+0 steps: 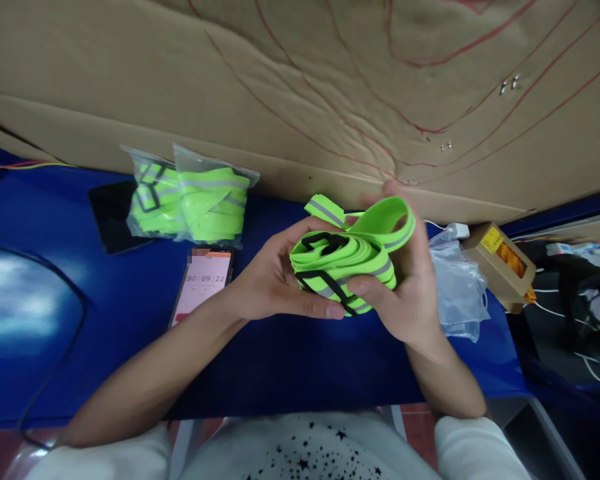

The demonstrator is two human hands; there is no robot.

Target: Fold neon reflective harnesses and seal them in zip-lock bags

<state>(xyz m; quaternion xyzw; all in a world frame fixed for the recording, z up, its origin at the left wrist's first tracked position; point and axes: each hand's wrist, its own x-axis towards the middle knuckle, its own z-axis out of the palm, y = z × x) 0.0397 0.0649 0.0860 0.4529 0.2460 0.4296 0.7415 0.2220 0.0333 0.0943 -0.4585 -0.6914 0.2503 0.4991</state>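
Between both hands, above the table's front half, is a rolled-up neon green reflective strap with grey stripes and black buckle-like pieces. My left hand grips its left side, the thumb along the bottom edge. On the right, my right hand is closed round the bundle with its thumb pressed on the front; its raised fingers are blurred behind a loose loop. A free strap end sticks out at the back left. Two clear zip bags with similar green straps lie at the back left.
A phone showing a timer lies left of my hands on the blue table. Beneath the bags is a dark flat object. Clear plastic bags and a small cardboard box are at right. A cardboard panel stands behind.
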